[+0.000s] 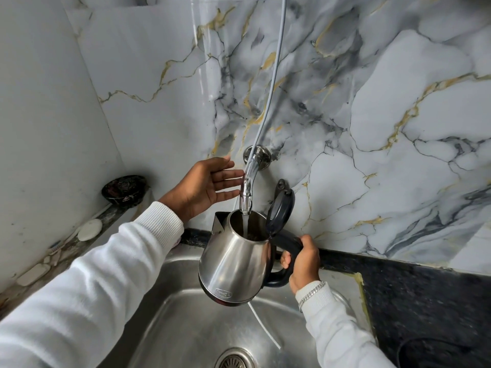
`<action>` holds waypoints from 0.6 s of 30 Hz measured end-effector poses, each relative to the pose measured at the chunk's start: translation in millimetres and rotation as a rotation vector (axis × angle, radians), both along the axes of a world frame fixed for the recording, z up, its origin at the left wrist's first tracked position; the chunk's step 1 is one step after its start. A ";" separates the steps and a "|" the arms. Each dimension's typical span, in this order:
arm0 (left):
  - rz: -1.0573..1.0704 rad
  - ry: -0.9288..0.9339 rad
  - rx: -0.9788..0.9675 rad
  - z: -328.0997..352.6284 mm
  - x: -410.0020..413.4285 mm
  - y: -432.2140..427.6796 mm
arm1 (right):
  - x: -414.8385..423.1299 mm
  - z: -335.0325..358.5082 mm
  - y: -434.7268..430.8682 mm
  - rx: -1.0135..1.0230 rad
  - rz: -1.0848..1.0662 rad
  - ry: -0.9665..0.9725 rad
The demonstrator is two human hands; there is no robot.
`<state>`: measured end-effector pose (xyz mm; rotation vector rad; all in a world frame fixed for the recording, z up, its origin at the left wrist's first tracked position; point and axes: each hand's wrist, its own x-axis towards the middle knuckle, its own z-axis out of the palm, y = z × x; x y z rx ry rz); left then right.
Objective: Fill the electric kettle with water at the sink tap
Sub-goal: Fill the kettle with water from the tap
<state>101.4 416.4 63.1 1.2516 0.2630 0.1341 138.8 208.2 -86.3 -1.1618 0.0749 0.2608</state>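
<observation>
Brushed stainless-steel electric kettle (233, 251): under chrome wall tap (247, 192), above steel sink basin (186, 328), black lid (280, 208) up, stream entering.
Right hand (303, 258): fingers clamped on black handle.
Left hand (204, 184): fingers spread beside tap, gripping nothing.
Risks: overfill if tap left running; gaining weight tilting kettle, wetting base.
Writing: oval badge (223, 293) near kettle base, illegible.

Silver kettle (233, 264), black lid (280, 209); grey-gold marbled wall (372, 102)
</observation>
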 end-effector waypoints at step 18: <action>0.307 0.121 1.003 -37.2 -8.3 -43.5 | -4.7 -4.6 -4.2 -0.035 -0.001 -0.026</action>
